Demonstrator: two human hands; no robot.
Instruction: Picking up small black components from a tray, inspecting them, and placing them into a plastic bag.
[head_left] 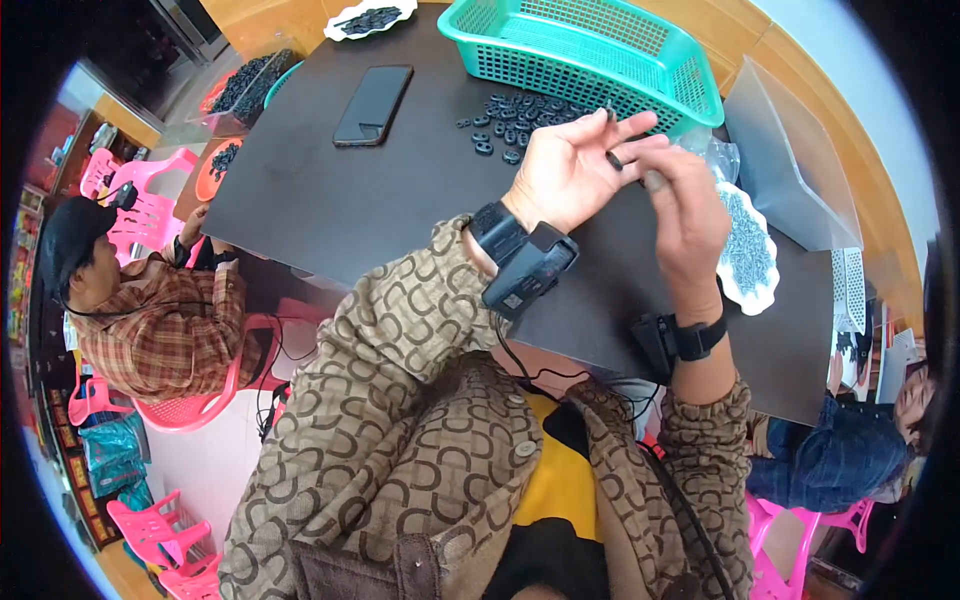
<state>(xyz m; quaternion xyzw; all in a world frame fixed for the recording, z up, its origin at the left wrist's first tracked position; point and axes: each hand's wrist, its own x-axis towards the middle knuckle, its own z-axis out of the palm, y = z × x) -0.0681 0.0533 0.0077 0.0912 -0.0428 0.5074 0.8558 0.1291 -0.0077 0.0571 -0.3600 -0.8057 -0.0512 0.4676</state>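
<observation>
Palm up over the table, my left hand (568, 172) has its fingers partly curled around a small black oval piece (614, 161). Something small and dark also shows at its thumb tip, too small to name. My right hand (692, 208) is close against the left fingertips, thumb and fingers pinched together; what they hold, if anything, is hidden. Beyond my left hand lies a loose pile of small black oval pieces with holes (520, 118). A white scalloped plate (766, 290) of tiny grey metal-looking bits stands by my right hand.
A green basket (500, 58) stands at the back, beside a clear plastic bin (790, 160). A phone (373, 105) lies on the dark table (300, 190). Another plate (335, 30) holds black pieces at far left. Two people sit nearby, left (160, 330) and right (840, 455).
</observation>
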